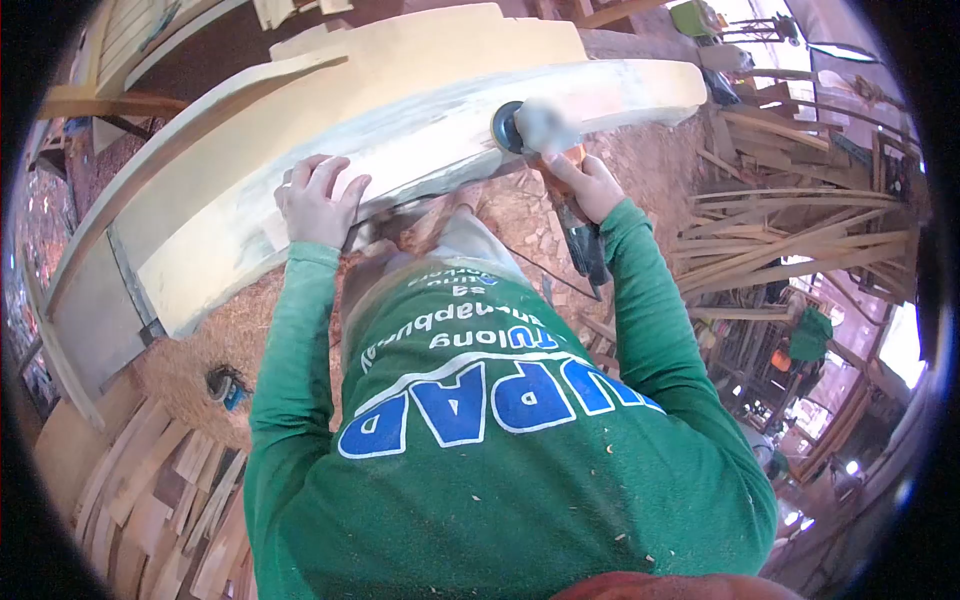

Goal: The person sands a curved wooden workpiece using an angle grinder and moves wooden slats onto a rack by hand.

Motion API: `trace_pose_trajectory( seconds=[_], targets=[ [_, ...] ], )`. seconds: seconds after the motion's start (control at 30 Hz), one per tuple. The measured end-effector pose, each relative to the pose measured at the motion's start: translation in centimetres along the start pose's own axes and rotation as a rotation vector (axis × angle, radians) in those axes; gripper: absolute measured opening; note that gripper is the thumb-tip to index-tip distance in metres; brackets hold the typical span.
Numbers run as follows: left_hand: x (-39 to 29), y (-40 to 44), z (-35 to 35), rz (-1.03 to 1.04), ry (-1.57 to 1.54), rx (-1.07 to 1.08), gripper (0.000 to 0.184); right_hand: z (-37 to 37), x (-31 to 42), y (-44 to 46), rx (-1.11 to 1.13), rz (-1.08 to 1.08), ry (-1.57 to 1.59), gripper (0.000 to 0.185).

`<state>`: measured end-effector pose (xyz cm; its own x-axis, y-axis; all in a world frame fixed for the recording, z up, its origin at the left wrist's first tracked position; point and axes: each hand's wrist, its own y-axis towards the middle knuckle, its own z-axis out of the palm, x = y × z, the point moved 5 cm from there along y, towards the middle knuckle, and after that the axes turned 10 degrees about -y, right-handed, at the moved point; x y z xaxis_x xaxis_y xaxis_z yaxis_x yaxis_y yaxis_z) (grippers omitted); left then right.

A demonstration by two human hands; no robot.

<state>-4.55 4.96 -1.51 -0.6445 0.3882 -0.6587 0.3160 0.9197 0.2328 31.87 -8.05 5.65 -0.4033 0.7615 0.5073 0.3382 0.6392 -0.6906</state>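
Observation:
A long, pale curved wooden piece [420, 130] lies across the upper part of the head view, with whitish patches on its surface. My left hand [318, 200] rests on its near edge, fingers apart and holding nothing. My right hand [585, 185] is wrapped round a power tool with a dark body [585, 245] and a bit of orange. The tool's round disc [508, 127] touches the wooden surface, right of the middle. A blur covers part of the tool's head.
Long wood strips [790, 240] are stacked at the right. More offcuts [150, 500] lie at the lower left. Wood shavings cover the floor [650, 170], where a small blue-and-dark object [228, 388] lies at the left. A dark cord [535, 262] runs near the tool.

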Motion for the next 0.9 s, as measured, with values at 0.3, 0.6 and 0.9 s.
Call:
trace_pose_trajectory(
  seconds=[0.3, 0.6, 0.9],
  targets=[
    [-0.1, 0.2, 1.8, -0.099, 0.116, -0.074, 0.037, -8.8, -4.3, 1.9, -0.052, 0.066, 0.02, 0.07],
    [-0.8, 0.5, 2.0, -0.097, 0.142, -0.129, 0.035, -17.4, -9.0, 6.2, -0.059, 0.015, 0.291, 0.068],
    [-5.8, -1.9, 4.6, 0.128, 0.075, -0.003, 0.037, -11.0, -5.5, 5.6, 0.004, -0.043, 0.043, 0.074]
  ],
)
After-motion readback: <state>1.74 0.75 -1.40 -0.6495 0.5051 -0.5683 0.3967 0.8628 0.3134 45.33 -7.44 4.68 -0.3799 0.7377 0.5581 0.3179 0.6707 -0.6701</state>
